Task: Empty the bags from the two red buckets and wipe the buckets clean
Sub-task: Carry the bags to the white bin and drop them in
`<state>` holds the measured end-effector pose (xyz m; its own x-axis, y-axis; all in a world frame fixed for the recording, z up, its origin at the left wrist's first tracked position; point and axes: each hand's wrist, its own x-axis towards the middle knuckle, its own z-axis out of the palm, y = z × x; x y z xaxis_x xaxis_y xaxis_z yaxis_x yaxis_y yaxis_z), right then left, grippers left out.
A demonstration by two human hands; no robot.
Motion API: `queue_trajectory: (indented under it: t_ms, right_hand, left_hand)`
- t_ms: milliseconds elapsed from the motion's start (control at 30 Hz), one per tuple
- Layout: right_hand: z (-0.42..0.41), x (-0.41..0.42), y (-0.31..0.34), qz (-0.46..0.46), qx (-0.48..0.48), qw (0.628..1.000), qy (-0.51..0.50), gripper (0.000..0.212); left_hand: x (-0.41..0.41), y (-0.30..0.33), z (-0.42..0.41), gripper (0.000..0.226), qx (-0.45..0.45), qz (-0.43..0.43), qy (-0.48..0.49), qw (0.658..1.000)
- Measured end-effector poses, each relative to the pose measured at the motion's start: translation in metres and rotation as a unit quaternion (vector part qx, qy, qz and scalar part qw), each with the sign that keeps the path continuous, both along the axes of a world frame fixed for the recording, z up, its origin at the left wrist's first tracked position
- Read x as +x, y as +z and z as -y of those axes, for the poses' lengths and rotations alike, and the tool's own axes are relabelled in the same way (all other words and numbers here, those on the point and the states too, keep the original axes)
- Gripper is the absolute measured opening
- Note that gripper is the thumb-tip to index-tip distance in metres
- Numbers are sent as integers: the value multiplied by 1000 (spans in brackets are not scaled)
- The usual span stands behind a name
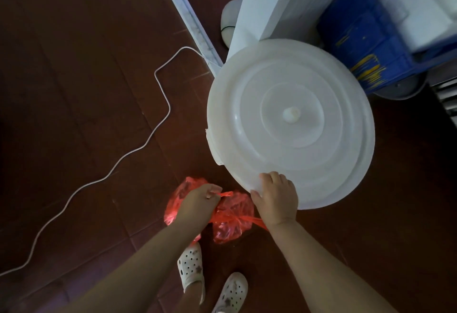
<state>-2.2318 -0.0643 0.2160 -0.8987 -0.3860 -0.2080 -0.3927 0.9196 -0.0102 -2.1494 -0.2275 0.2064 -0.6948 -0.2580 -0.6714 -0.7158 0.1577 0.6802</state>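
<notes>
Two red plastic bags hang below my hands: one (232, 221) tied at the top, and another (173, 203) partly hidden behind my left wrist. My left hand (200, 201) pinches their red handles above the floor. My right hand (275, 197) grips the near rim of a big round white lid (291, 119) that covers a white barrel. No red bucket is in view.
A white cable (138, 149) snakes over the dark red tiled floor on the left. A white post (262, 3) and a blue crate (363, 35) on wheels stand behind the barrel. My feet in white clogs (190, 268) are at the bottom.
</notes>
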Motion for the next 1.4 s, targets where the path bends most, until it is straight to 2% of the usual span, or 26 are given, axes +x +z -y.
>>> queue_trajectory:
  t_ms: [100,167,267,333,400,533,767,900,1200,1300,1400]
  right_hand:
    - [-10,0,19,-12,-58,998,3,36]
    - [-19,0,31,-21,-91,996,-2,37]
    - [-33,-2,48,-29,-126,991,18,30]
    - [-44,-2,53,-40,-154,984,80,22]
    - [-56,-5,57,-32,-181,978,98,19]
    - [-88,-21,69,23,-255,966,13,21]
    - [-153,-61,131,66,-320,942,80,30]
    - [-209,-88,170,61,-339,934,94,36]
    - [-329,-106,181,42,-339,939,34,30]
    - [-347,-107,178,52,-343,938,10,29]
    - [-358,-112,173,71,-344,936,-19,27]
  left_hand:
    - [-23,14,-8,30,19,-28,64,997]
    - [-41,24,-17,39,81,-31,136,987]
    - [-69,39,-31,26,267,-41,283,920]
    - [-82,48,-40,18,309,-56,342,886]
    - [-91,55,-48,19,306,-63,374,873]
    - [-100,82,-65,21,284,-110,349,886]
    - [-112,171,-118,26,278,-217,224,908]
    - [-124,220,-162,30,271,-241,195,911]
    - [-147,246,-253,40,236,-194,168,937]
    - [-154,242,-276,31,216,-153,172,949]
    - [-159,224,-303,20,150,-88,162,971]
